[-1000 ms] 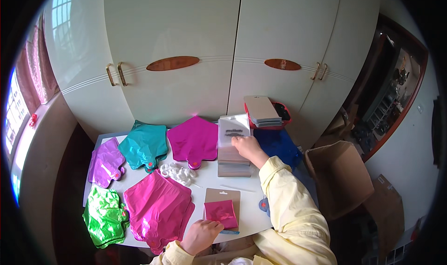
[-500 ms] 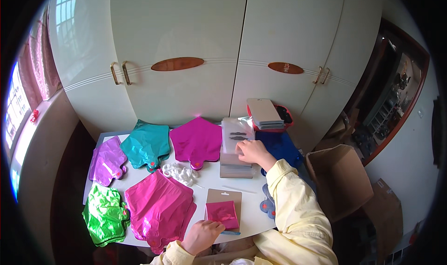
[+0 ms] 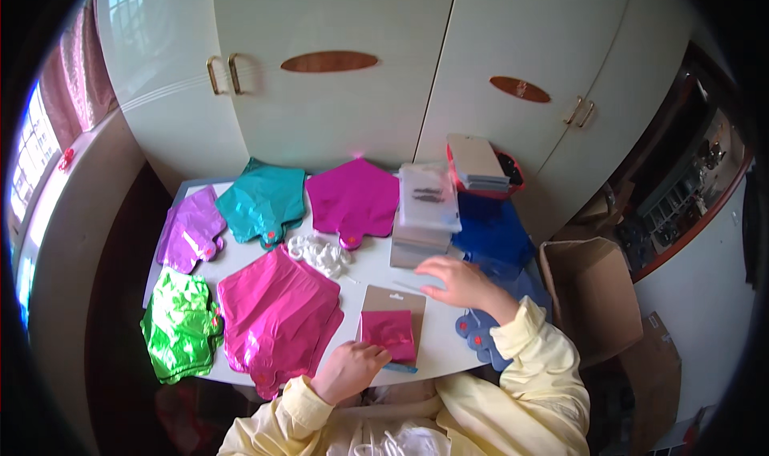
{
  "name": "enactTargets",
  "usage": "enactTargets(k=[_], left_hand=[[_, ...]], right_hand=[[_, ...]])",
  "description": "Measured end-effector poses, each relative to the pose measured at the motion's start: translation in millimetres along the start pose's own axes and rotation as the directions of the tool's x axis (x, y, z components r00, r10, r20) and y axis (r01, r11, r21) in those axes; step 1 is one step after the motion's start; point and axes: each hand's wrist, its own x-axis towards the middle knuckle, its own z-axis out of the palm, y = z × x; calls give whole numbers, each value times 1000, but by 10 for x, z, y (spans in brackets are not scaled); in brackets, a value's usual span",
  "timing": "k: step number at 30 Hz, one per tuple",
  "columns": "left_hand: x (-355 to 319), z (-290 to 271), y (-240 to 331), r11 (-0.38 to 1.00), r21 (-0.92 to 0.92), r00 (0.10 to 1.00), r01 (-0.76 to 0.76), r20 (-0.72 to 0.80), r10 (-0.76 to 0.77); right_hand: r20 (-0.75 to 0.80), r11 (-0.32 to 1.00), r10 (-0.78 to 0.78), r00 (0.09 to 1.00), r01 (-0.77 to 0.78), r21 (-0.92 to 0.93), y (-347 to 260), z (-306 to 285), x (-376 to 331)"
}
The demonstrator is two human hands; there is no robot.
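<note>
My left hand [image 3: 351,369] rests at the table's front edge, its fingers drawn together on the lower left corner of a folded pink foil balloon [image 3: 391,333]. That foil lies on a brown cardboard card [image 3: 384,297] with a hanging slot; a blue strip shows under the near edge. My right hand [image 3: 460,283] hovers above the table, thumb and index finger apart, with nothing visible between them. Beside its fingertips lies a thin white stick [image 3: 405,285]. Just beyond stands a stack of clear plastic bags [image 3: 423,216], dark marks on the top one.
Flat foil balloons lie around: purple [image 3: 191,228], teal [image 3: 260,200], magenta [image 3: 352,196], green [image 3: 178,324], pink [image 3: 276,316], blue [image 3: 493,232] and grey-blue [image 3: 483,337]. White cord [image 3: 318,256] is bunched mid-table. Cards [image 3: 478,164] top a red basket [image 3: 513,188]. An open carton [image 3: 597,296] stands right.
My right hand has come off the bag stack and moved toward me, to the right of the stack's near end. My left hand stays at the folded foil. The head view has shifted.
</note>
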Motion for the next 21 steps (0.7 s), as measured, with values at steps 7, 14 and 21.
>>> enactTargets(k=[7, 14, 21], left_hand=[[-29, 71, 4, 999, -48, 996, 21, -85, -25], [-39, 59, 57, 998, -34, 995, 61, -76, -64], [-135, 181, 118, 998, 2, 985, 58, -162, -57]], right_hand=[[-54, 994, -47, 997, 52, 96, -197, 469, -320], [81, 970, -129, 988, 108, 219, -158, 796, 55], [117, 973, 9, 993, -36, 229, -201, 799, -31]])
